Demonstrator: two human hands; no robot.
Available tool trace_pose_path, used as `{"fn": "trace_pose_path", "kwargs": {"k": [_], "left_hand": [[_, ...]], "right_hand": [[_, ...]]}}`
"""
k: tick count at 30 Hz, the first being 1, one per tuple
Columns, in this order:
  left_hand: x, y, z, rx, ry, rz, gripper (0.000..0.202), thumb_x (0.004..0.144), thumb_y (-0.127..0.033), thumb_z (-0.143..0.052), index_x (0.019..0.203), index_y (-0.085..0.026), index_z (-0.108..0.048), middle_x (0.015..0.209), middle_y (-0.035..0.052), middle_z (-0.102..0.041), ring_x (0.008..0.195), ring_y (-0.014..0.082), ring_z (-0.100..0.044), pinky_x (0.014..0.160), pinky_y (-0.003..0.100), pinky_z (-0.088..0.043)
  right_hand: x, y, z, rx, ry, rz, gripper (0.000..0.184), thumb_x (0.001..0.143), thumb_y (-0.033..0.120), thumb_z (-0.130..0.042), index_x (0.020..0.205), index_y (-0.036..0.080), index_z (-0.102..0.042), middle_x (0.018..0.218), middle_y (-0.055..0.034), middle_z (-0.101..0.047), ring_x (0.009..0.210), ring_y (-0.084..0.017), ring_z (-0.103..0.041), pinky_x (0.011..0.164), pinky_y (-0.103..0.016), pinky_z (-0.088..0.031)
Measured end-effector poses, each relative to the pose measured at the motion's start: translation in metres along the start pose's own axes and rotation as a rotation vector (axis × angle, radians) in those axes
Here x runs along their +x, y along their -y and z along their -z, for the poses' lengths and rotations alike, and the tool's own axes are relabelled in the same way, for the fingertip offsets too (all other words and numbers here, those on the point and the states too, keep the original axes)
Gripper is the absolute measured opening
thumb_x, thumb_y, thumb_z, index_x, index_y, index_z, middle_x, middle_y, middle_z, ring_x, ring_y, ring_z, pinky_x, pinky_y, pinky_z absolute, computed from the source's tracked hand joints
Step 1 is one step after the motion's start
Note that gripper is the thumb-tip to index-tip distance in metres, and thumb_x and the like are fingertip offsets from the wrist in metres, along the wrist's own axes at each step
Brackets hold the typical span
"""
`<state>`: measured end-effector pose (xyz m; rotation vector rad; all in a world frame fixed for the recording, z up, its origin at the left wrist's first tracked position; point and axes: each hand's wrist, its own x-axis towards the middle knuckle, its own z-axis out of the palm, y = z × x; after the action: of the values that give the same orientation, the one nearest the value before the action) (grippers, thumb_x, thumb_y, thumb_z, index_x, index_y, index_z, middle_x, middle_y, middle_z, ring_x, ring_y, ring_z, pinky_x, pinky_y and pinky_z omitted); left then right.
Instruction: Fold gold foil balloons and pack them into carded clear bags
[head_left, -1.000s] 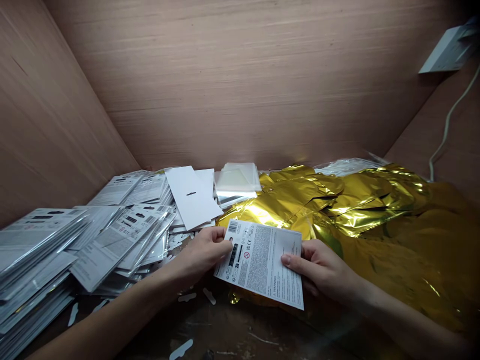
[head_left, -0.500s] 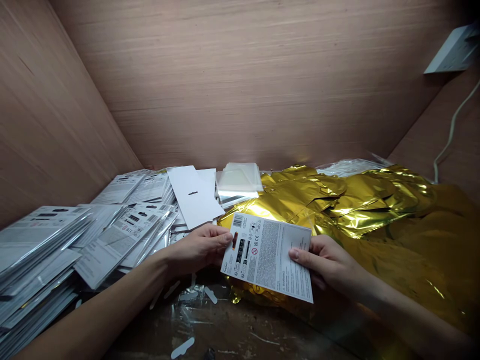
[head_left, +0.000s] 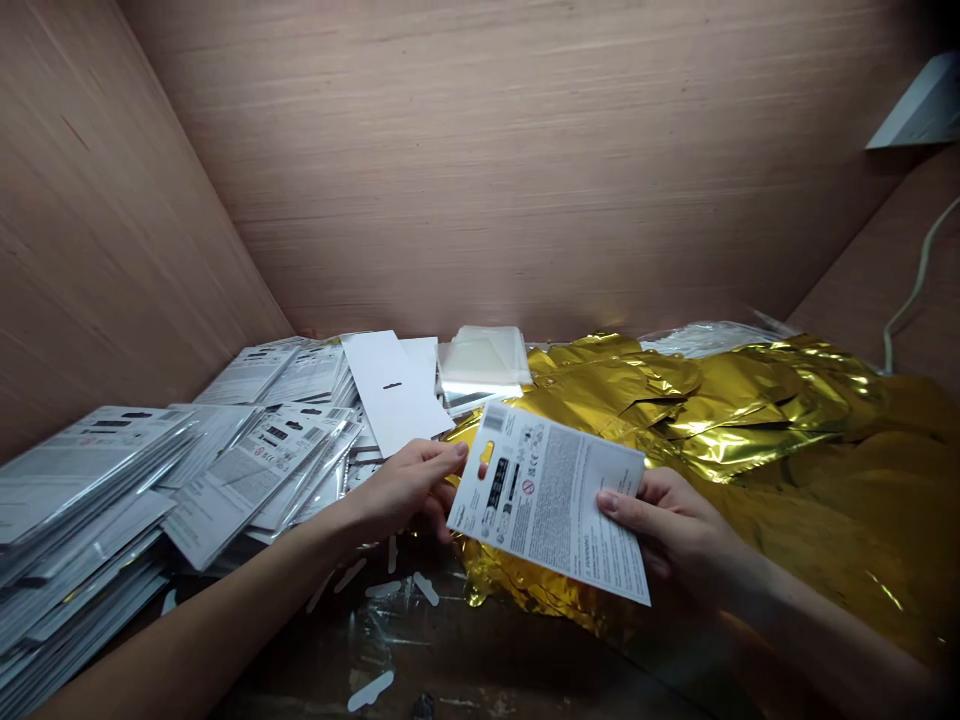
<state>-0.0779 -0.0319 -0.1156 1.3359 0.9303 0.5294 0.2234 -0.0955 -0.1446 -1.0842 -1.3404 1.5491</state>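
Note:
A white printed packaging card (head_left: 555, 500) is held tilted in front of me, its small text, barcode and warning symbols facing up. My right hand (head_left: 667, 520) grips its right edge, thumb on top and fingers underneath. At the opposite edge is my left hand (head_left: 416, 490), thumb and index finger drawn together beside the card's hang hole. Gold shows through that hole. Whether the left fingertips hold a small piece or only touch the card edge is hidden.
Stacks of bagged cards (head_left: 97, 450) fill the left. White blank cards (head_left: 394, 400) and clear plastic sleeves (head_left: 484, 355) lie at the back. Gold foil pieces (head_left: 720, 400) cover the right. Several white hang-hole cutouts (head_left: 371, 690) are scattered on the dark tabletop (head_left: 300, 670). Wooden panels surround the space.
My left thumb has slid off the card's face to its left edge, and the hang hole now shows openly. The card has shifted slightly right, still in my right hand.

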Motion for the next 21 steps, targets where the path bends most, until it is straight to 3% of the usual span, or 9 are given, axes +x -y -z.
{"fn": "trace_pose_path", "kwargs": {"k": [2, 4, 7, 9, 12, 15, 18, 21], "left_hand": [[-0.006, -0.007, -0.001, 0.23, -0.112, -0.057, 0.054, 0.097, -0.064, -0.051, 0.104, -0.015, -0.075, 0.06, 0.0059, -0.07, 0.044, 0.016, -0.059, 0.042, 0.024, -0.04], [-0.008, -0.02, -0.001, 0.423, -0.206, -0.153, 0.051, 0.099, -0.061, -0.049, 0.098, -0.017, -0.076, 0.069, 0.0063, -0.074, 0.046, 0.0157, -0.061, 0.047, 0.026, -0.043], [0.007, -0.045, 0.002, 0.732, -0.371, -0.233, 0.041, 0.095, -0.056, -0.057, 0.087, -0.02, -0.076, 0.094, 0.0079, -0.079, 0.071, 0.021, -0.071, 0.066, 0.03, -0.049], [0.031, -0.06, 0.009, 0.88, -0.553, -0.171, 0.036, 0.086, -0.055, -0.069, 0.087, -0.02, -0.076, 0.096, 0.0109, -0.079, 0.09, 0.0287, -0.071, 0.078, 0.033, -0.048], [0.076, -0.069, 0.025, 0.889, -0.762, -0.069, 0.053, 0.08, -0.06, -0.075, 0.103, -0.012, -0.071, 0.116, 0.0229, -0.073, 0.121, 0.0411, -0.061, 0.09, 0.038, -0.046], [0.107, -0.068, 0.044, 0.824, -0.801, 0.059, 0.055, 0.073, -0.055, -0.086, 0.098, -0.009, -0.071, 0.107, 0.022, -0.074, 0.117, 0.0413, -0.064, 0.091, 0.041, -0.049], [0.116, -0.067, 0.06, 0.712, -0.763, 0.14, 0.038, 0.092, -0.043, -0.073, 0.113, -0.012, -0.068, 0.115, 0.0124, -0.07, 0.105, 0.0278, -0.068, 0.091, 0.044, -0.056], [0.115, -0.072, 0.071, 0.59, -0.745, 0.154, 0.037, 0.099, -0.036, -0.065, 0.129, -0.016, -0.062, 0.129, 0.0113, -0.064, 0.109, 0.0247, -0.066, 0.091, 0.046, -0.059]], "right_hand": [[0.002, 0.001, -0.003, 0.116, -0.113, 0.069, 0.045, 0.089, 0.053, -0.073, 0.069, 0.014, -0.066, 0.051, 0.0007, -0.051, 0.04, -0.006, -0.033, 0.04, -0.022, -0.021], [0.005, 0.003, -0.006, 0.208, -0.248, 0.152, 0.044, 0.088, 0.051, -0.075, 0.066, 0.014, -0.063, 0.053, 0.0012, -0.05, 0.043, -0.006, -0.031, 0.041, -0.022, -0.022], [0.011, 0.006, -0.007, 0.242, -0.384, 0.228, 0.041, 0.083, 0.049, -0.08, 0.068, 0.015, -0.063, 0.062, -0.0004, -0.055, 0.047, -0.006, -0.033, 0.043, -0.023, -0.025], [0.013, 0.006, -0.006, 0.228, -0.43, 0.243, 0.043, 0.08, 0.051, -0.082, 0.069, 0.014, -0.063, 0.063, -0.0007, -0.056, 0.047, -0.006, -0.034, 0.043, -0.023, -0.026], [0.014, 0.006, -0.003, 0.211, -0.444, 0.241, 0.047, 0.079, 0.054, -0.082, 0.067, 0.014, -0.062, 0.058, 0.0, -0.054, 0.047, -0.007, -0.035, 0.043, -0.023, -0.025], [0.012, 0.006, -0.004, 0.187, -0.426, 0.241, 0.049, 0.081, 0.056, -0.08, 0.065, 0.015, -0.06, 0.054, 0.0009, -0.052, 0.047, -0.007, -0.036, 0.044, -0.023, -0.026], [0.01, 0.009, -0.007, 0.15, -0.416, 0.262, 0.052, 0.081, 0.059, -0.079, 0.062, 0.016, -0.058, 0.051, 0.0012, -0.05, 0.046, -0.008, -0.036, 0.045, -0.025, -0.027], [0.011, 0.01, -0.008, 0.141, -0.407, 0.283, 0.052, 0.081, 0.06, -0.077, 0.063, 0.016, -0.058, 0.052, 0.0006, -0.052, 0.046, -0.009, -0.037, 0.045, -0.026, -0.027]]}}
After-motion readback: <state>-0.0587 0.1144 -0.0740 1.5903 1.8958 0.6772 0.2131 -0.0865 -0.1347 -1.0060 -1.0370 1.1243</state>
